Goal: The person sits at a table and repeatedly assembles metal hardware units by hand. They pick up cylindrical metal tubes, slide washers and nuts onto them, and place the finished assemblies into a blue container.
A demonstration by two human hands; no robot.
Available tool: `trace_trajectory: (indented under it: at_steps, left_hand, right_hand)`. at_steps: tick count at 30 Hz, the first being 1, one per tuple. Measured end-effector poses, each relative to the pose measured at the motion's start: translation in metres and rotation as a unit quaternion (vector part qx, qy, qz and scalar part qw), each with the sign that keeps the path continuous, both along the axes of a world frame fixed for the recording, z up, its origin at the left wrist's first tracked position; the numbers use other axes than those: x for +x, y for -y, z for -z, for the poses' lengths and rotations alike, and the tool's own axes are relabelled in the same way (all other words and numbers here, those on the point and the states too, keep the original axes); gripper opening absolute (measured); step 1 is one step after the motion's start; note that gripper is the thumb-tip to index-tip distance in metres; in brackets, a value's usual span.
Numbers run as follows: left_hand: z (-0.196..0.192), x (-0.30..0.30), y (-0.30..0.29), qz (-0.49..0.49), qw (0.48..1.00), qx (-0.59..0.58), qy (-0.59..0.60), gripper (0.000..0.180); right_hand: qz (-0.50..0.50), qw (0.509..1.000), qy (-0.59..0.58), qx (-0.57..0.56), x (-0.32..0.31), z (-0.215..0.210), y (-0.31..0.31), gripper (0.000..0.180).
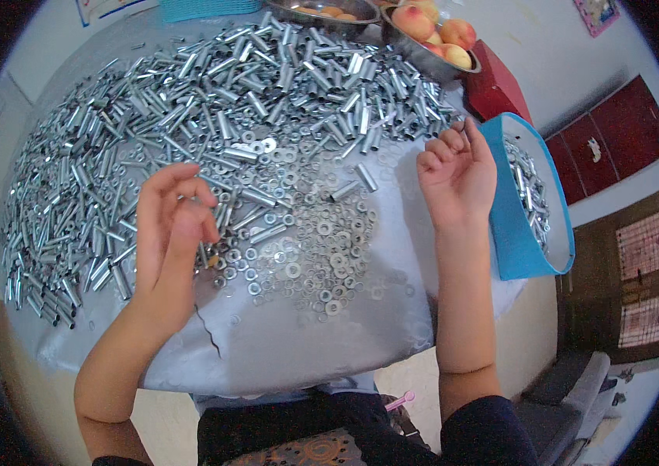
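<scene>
My left hand (168,237) hovers over the left-middle of the heap, its fingers bent and apart, with nothing visible in it. My right hand (460,182) is raised beside the blue fabric bin, palm showing and fingers loosely curled; I see nothing in it. Shiny metal sleeves (256,101) lie heaped across the far and left parts of the table. Many flat washers (329,256) are spread thinly between my hands. Two loose sleeves (366,177) lie between the washers and my right hand. The blue bin (512,225) holds several more metal sleeves (530,190).
A pale cloth covers the round table (391,326). At the back stand a metal bowl of peaches (457,58), another metal bowl (329,23), a turquoise basket (209,8) and a red box (500,81). A dark thread (209,334) lies near the front edge.
</scene>
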State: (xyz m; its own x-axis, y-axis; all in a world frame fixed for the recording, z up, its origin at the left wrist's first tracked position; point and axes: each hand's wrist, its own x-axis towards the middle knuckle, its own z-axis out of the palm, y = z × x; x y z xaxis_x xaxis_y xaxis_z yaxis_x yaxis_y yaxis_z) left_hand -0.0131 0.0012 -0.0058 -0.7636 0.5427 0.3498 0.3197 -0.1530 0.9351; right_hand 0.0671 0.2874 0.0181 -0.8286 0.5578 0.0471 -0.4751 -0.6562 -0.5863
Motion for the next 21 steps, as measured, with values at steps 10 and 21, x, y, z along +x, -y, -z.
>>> trace_trajectory:
  at_steps: [10,21]
  left_hand:
    - [-0.013,-0.022,0.011,-0.163,0.922,-0.167,-0.308,0.022]
    - [0.000,-0.020,0.007,-0.040,0.878,-0.284,-0.383,0.022]
  right_hand:
    - [-0.008,0.650,0.096,0.754,-0.009,0.009,0.074,0.014]
    - [-0.079,0.535,0.067,0.838,-0.013,0.022,0.088,0.022]
